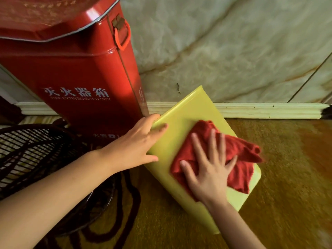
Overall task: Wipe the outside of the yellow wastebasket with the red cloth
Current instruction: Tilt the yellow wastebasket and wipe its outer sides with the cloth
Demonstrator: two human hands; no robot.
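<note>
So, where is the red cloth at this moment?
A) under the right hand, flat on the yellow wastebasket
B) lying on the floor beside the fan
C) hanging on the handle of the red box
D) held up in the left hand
A: the right hand presses the red cloth onto the side of the yellow wastebasket, while the left hand steadies its edge.

The floor [278, 186] is a glossy amber-brown surface that meets a pale baseboard [269, 110] at the far wall. A red fire extinguisher box [80, 69] stands on it at far left, with a black fan grille [36, 150] and a dark cord [133, 200] near left. The yellow wastebasket [181, 123] lies tilted on the floor at centre, just right of the box.
</note>
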